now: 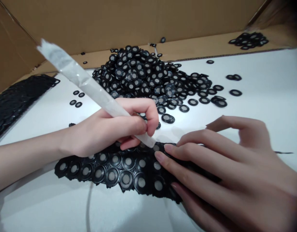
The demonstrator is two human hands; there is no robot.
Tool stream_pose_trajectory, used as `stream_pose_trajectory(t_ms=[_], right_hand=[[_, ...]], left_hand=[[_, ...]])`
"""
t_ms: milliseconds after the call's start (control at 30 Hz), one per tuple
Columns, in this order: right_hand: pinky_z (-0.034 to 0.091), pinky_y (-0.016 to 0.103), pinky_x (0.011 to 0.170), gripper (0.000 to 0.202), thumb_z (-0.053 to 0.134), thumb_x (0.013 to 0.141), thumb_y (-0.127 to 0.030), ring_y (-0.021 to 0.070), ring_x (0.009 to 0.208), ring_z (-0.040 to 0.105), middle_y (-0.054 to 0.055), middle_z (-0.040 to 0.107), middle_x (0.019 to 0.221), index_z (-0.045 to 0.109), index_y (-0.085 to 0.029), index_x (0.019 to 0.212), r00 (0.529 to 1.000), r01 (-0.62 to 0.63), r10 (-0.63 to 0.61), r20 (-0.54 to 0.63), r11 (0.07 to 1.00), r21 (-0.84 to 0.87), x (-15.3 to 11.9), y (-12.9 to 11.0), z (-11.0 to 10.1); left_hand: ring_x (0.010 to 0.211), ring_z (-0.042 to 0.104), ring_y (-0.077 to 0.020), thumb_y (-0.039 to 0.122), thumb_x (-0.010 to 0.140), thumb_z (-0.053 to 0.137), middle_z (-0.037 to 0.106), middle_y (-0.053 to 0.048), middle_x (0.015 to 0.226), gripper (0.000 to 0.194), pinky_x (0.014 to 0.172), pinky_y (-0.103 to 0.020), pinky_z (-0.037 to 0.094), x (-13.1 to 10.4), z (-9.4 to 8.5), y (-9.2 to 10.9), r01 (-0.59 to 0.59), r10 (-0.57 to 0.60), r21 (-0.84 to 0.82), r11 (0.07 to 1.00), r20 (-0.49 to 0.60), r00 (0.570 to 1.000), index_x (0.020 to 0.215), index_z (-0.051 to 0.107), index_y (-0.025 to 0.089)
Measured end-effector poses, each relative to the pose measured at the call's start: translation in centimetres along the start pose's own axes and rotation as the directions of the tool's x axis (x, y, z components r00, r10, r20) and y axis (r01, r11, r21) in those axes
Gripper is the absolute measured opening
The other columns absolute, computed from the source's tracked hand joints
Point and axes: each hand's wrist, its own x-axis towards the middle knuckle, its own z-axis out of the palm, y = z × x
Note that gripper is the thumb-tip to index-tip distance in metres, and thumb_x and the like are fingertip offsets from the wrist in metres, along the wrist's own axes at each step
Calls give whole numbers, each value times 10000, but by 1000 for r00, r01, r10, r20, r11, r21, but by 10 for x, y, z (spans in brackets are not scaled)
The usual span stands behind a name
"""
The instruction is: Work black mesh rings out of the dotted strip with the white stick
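A white, translucent, pen-like stick (103,98), seemingly wrapped in plastic and ragged at its top end, slants through the closed fingers of my left hand (129,122). Its lower tip meets a black moulded rubber sheet (112,174), which has rows of raised rings with pale grey round centres. My right hand (225,164) is open, fingers spread, its fingertips resting on the sheet's right part close to the stick's tip. Part of the sheet is hidden beneath both hands.
Behind my hands rises a large heap of loose black rings (136,72) with grey centres. More rings (249,40) lie at the far right. A stack of black sheets (15,100) sits at the left. Cardboard walls (138,22) enclose the back of the white work surface (54,206).
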Motion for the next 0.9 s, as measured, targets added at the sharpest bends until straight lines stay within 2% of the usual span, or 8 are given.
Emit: stream_pose_trajectory(t_ms=[333,633,767,900], right_hand=[[300,486,868,171,485,864,-189,221,772,587,27,661,761,653,-226,864,1000,-13,13,17,1000,-11,-1,-1,-2],[318,482,859,199,486,872,-189,235,808,599,33,630,744,659,-220,778,1000,-14,14,-18,1000,7,-1,0,-2],[323,500,874,212,472,855,-143,243,825,598,38,640,763,663,-222,808,1000,-22,22,2,1000,4,-1,-1,-2],[335,502,881,227,461,861,-153,241,830,589,36,666,781,665,-249,886,1000,-20,20,5,1000,5,-1,0,0]], left_hand=[[461,432,-77,117,837,464,468,34,551,140,405,-180,320,-2,0,5,-13,9,101,995,44,999,730,529,179],[489,369,-80,135,846,460,426,30,553,183,415,-192,278,-1,3,15,-71,61,237,969,49,997,669,494,165],[488,346,-85,147,848,467,398,25,537,222,414,-201,270,0,7,23,-40,32,237,971,37,999,627,474,162],[485,365,-89,135,850,458,429,22,539,212,407,-202,276,-1,7,18,-53,48,193,980,29,998,641,487,166]])
